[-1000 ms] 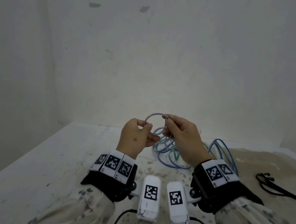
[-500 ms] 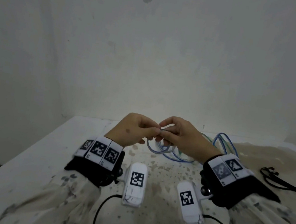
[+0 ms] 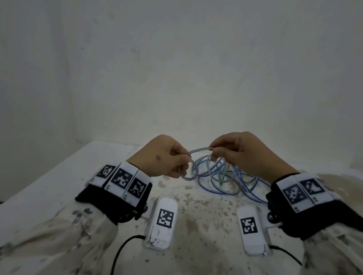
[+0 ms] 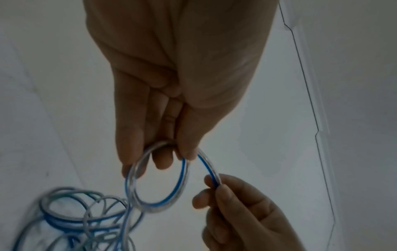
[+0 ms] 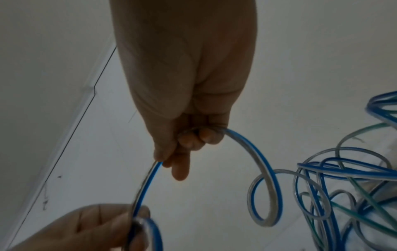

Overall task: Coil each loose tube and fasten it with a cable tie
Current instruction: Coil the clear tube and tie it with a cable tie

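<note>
Above speckled table point(image 3: 182, 264), left hand point(image 3: 164, 156) and right hand point(image 3: 245, 155) pinch the tube point(image 3: 199, 150) stretched left-right.

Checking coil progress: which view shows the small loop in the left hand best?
Left wrist view. The loop fills mid-frame as a full ring, pinched by the left hand, with its tail running to the right hand. The head view shows the loop small and partly hidden behind fingers. The right wrist view catches only its edge at the bottom.

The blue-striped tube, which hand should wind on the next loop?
Probably the right hand: it pinches the tube on the side running to the loose pile, while the left hand holds the finished loop.
</note>
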